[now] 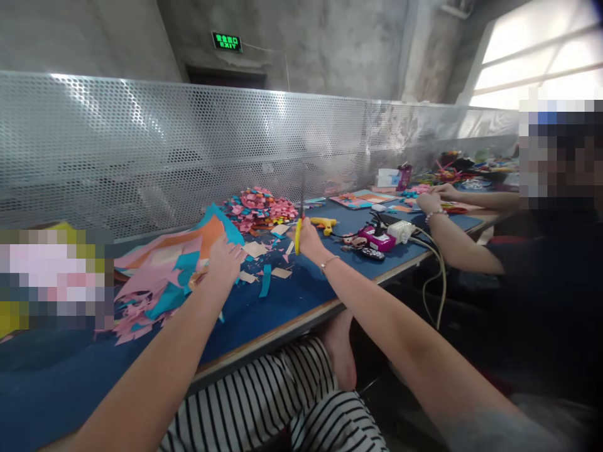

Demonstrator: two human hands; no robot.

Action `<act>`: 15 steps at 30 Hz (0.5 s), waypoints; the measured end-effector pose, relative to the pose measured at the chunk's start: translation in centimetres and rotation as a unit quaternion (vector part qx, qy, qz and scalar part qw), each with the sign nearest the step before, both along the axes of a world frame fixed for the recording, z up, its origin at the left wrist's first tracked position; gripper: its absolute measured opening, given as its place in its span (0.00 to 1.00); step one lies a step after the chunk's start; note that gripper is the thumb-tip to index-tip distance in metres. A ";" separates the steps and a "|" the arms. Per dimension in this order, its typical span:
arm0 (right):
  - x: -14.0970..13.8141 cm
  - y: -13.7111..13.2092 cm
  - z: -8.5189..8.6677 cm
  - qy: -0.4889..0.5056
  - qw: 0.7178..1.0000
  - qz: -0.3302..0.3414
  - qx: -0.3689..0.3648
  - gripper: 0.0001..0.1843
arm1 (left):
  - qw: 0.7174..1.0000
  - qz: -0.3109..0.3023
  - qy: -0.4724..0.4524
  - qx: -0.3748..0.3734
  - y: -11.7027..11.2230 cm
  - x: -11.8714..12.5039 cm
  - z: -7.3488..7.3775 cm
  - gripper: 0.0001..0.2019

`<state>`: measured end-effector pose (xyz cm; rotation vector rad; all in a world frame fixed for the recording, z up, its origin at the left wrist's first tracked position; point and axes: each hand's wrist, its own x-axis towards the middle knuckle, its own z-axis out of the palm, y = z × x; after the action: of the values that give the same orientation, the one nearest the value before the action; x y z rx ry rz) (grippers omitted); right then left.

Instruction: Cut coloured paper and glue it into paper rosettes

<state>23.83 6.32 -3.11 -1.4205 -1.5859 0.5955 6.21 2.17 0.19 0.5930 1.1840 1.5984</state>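
My right hand (pixel 308 240) is closed around the yellow handles of a pair of scissors (pixel 299 220), whose blades point upward. My left hand (pixel 225 260) lies with its fingers spread on sheets of pink, orange and teal paper (pixel 174 263) on the blue table top (pixel 264 314). Small paper offcuts (pixel 268 267) lie between my two hands. A heap of folded coloured paper pieces (pixel 257 210) sits just beyond, near the mesh screen.
A yellow glue gun (pixel 325 223), a pink box (pixel 377 240) and a white plug block (pixel 400 230) with cables lie to the right. A co-worker's hands (pixel 431 199) work at the far right. A perforated metal screen (pixel 188 138) backs the table.
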 end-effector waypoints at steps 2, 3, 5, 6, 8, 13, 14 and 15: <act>-0.2 0.4 0.5 -0.102 0.995 -0.002 -0.001 0.16 | 1.000 0.002 -0.004 0.004 0.1 0.0 0.0 0.07; -0.3 0.5 0.6 -0.146 0.989 0.005 -0.007 0.17 | 1.000 0.003 -0.007 0.010 0.1 0.0 -0.1 0.06; -0.6 0.7 0.5 -0.212 0.977 0.023 -0.018 0.17 | 1.000 0.002 -0.012 0.021 0.2 0.1 -0.2 0.06; -0.7 0.8 0.2 -0.239 0.970 0.027 -0.024 0.16 | 0.999 0.001 -0.013 0.029 0.2 0.1 -0.3 0.06; -0.9 0.6 -0.4 -0.292 0.956 0.024 -0.026 0.17 | 0.999 0.007 -0.015 0.051 0.2 0.3 -0.5 0.05; -0.7 -0.1 -1.2 -0.379 0.925 0.009 0.003 0.17 | 0.995 0.029 -0.019 0.092 0.4 0.5 -1.0 0.06; -0.6 -0.1 -1.2 -0.373 0.928 0.004 0.002 0.16 | 0.995 0.031 -0.020 0.096 0.5 0.4 -1.1 0.05; -0.4 -0.1 -1.0 -0.365 0.931 -0.002 -0.001 0.14 | 0.994 0.034 -0.021 0.103 0.6 0.3 -1.2 0.04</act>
<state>23.41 6.27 -4.15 -1.7592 -2.1414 0.0412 6.50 2.73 -0.98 0.6523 1.0244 1.7957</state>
